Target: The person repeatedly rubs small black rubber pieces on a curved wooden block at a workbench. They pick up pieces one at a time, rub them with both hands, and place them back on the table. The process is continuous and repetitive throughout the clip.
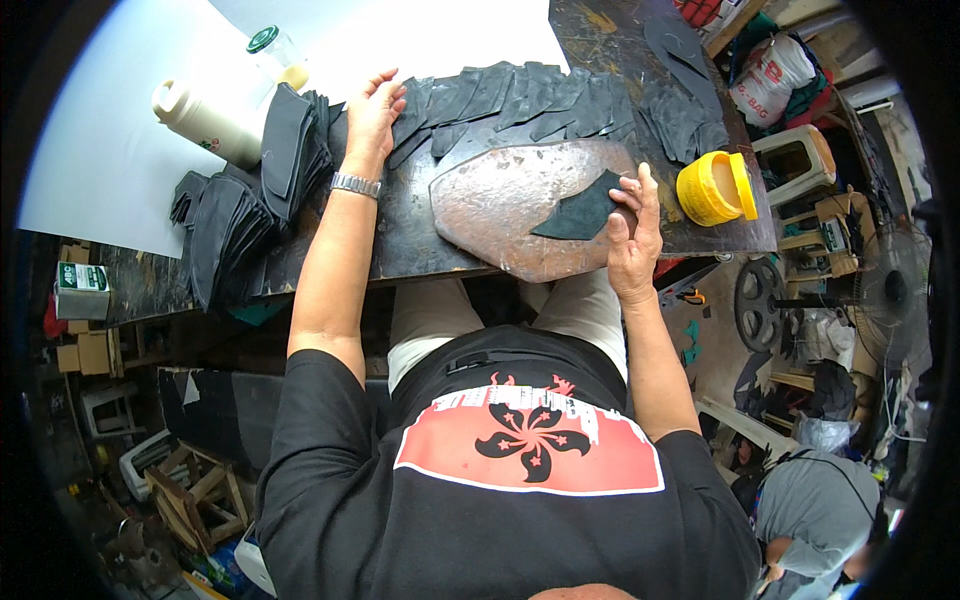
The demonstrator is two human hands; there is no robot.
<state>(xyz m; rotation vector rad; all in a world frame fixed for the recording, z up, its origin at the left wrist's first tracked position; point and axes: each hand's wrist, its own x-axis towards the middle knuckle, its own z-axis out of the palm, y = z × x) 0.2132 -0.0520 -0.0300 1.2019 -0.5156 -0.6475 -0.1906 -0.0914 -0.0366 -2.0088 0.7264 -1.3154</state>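
My left hand reaches up the dark worktable and rests with spread fingers on a row of dark cut leather pieces. My right hand holds the edge of one dark leather piece lying on a worn oval stone slab. A metal watch is on my left wrist.
A stack of dark leather pieces sits left of my left arm. A cream plastic bottle and a green-capped jar stand on a white sheet. An open yellow tub is beside my right hand. Another person is at lower right.
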